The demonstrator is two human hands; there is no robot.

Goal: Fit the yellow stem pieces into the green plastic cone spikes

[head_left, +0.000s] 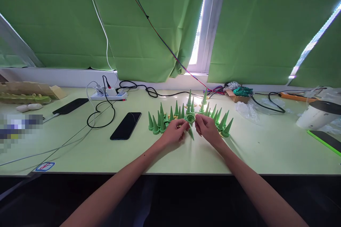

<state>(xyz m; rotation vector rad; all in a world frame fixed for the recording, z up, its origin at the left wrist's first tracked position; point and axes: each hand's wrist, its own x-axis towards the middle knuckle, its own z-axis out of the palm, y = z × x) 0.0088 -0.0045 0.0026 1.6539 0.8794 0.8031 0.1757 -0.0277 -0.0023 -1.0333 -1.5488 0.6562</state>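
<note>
Many green cones (156, 127) stand upright in a wide cluster on the pale green table. In front of its middle, my left hand (175, 131) is closed round a green cone piece (190, 118) whose round, hollow base faces me. Just right of that piece, my right hand (207, 127) is pinched close to its rim; what lies between those fingertips is too small to make out. Below the fingers a green spike (191, 133) points downward. More cones (226, 129) stand just beyond my right hand.
A black phone (126, 126) lies left of the cones. Behind it are a power strip (109, 95) and looped black cables. On the right are plastic bags (247, 110), a white cylindrical container (317, 115) and a green-edged device (326, 141).
</note>
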